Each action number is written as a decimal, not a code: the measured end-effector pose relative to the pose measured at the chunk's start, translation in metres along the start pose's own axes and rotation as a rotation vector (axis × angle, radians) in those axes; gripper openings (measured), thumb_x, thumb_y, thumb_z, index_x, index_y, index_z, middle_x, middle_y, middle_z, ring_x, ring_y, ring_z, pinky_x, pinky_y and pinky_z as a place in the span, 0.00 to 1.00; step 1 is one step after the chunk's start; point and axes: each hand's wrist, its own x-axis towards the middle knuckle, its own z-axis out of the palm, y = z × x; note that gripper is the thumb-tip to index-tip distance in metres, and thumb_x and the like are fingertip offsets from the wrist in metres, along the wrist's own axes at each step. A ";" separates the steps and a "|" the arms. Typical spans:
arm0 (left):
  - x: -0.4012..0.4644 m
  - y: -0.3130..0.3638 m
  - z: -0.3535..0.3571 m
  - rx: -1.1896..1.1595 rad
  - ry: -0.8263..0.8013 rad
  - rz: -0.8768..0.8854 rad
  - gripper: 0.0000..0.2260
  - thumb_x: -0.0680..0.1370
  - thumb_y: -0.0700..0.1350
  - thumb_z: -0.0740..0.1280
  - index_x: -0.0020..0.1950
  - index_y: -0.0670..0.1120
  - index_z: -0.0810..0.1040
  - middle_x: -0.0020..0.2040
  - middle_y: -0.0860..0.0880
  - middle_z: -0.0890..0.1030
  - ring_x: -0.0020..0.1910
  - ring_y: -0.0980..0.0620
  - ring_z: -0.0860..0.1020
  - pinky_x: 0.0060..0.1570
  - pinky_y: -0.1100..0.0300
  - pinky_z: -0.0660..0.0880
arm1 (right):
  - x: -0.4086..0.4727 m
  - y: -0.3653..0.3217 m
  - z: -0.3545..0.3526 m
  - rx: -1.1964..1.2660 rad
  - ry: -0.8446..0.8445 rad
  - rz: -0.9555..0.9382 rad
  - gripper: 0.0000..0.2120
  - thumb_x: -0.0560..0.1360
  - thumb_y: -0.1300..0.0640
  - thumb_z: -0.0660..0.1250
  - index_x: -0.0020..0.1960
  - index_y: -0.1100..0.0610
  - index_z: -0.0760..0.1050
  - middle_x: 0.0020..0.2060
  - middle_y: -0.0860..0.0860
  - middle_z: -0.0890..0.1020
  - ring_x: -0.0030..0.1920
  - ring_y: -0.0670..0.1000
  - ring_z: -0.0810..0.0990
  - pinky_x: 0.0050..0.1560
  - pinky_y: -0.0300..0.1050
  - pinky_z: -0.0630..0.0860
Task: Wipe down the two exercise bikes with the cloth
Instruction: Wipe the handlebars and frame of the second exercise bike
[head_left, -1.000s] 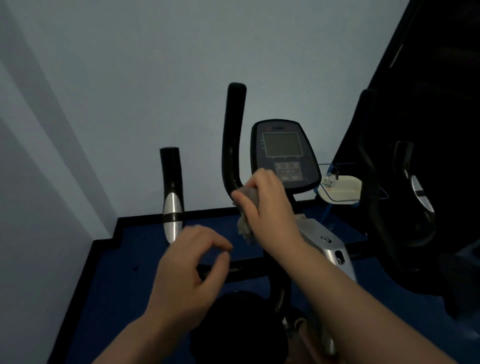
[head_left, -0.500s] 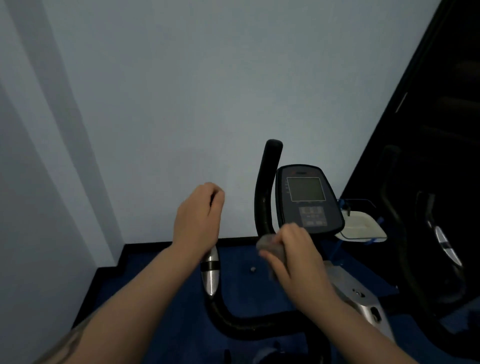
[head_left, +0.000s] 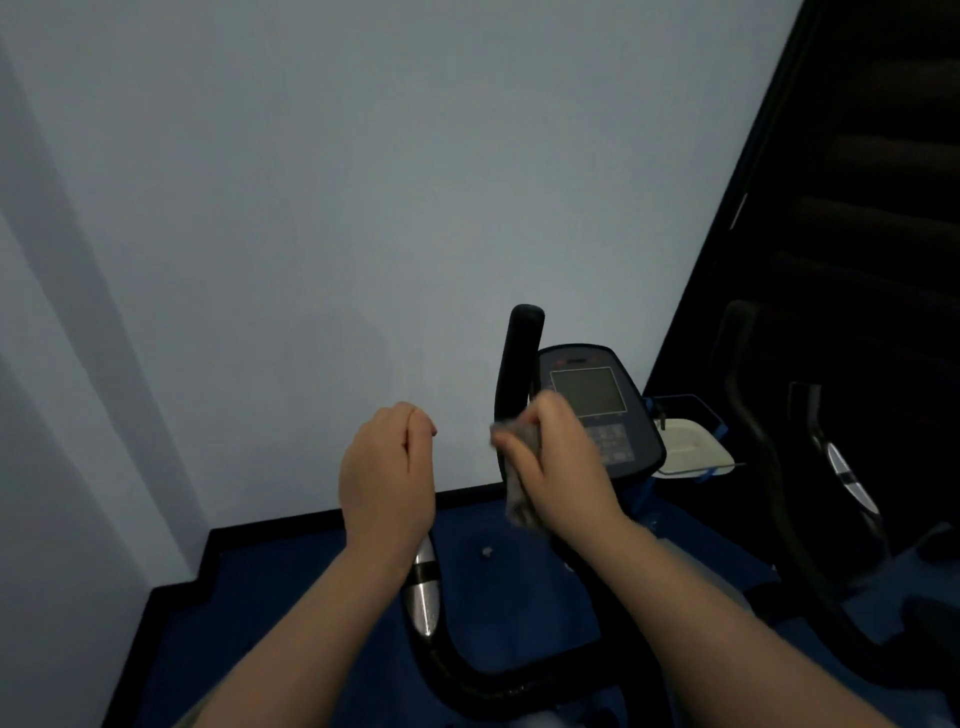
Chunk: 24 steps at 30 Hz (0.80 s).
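Gripping the crumpled grey cloth (head_left: 519, 475) around the upright black foam handlebar (head_left: 517, 364) at frame centre-right, the right hand (head_left: 563, 467) is wiping along its vertical axis; the left hand (head_left: 387, 475), left of centre, is curling around the other handlebar (head_left: 426, 592).

Left hand (head_left: 387, 475) curls around the left handlebar (head_left: 426, 597); right hand (head_left: 558, 462), to its right, grips the cloth (head_left: 517, 467).

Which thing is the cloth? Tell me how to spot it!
Find the bike's console with its grey screen, by the pale wall. Left of it stands a black handlebar post, and the right hand grips it. The cloth is the crumpled grey rag under that hand, the only soft thing there.
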 end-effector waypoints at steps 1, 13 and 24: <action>0.000 0.000 -0.002 0.030 -0.008 0.010 0.15 0.79 0.48 0.52 0.38 0.47 0.74 0.35 0.52 0.75 0.37 0.52 0.73 0.36 0.51 0.72 | 0.013 -0.005 0.002 0.013 0.056 0.021 0.10 0.76 0.52 0.66 0.42 0.52 0.65 0.41 0.47 0.71 0.40 0.42 0.73 0.37 0.36 0.68; 0.002 -0.004 -0.001 0.053 -0.006 0.027 0.12 0.81 0.40 0.55 0.40 0.46 0.73 0.35 0.50 0.75 0.35 0.49 0.74 0.36 0.46 0.72 | 0.045 -0.020 -0.029 0.263 0.334 0.011 0.10 0.74 0.50 0.67 0.41 0.47 0.66 0.39 0.49 0.75 0.39 0.45 0.74 0.39 0.35 0.70; 0.002 -0.005 0.000 0.010 -0.011 0.035 0.13 0.81 0.43 0.53 0.39 0.46 0.72 0.34 0.50 0.74 0.34 0.48 0.73 0.35 0.45 0.72 | 0.075 -0.004 -0.040 0.361 0.181 -0.023 0.07 0.76 0.55 0.66 0.44 0.52 0.68 0.38 0.45 0.73 0.39 0.42 0.73 0.41 0.34 0.71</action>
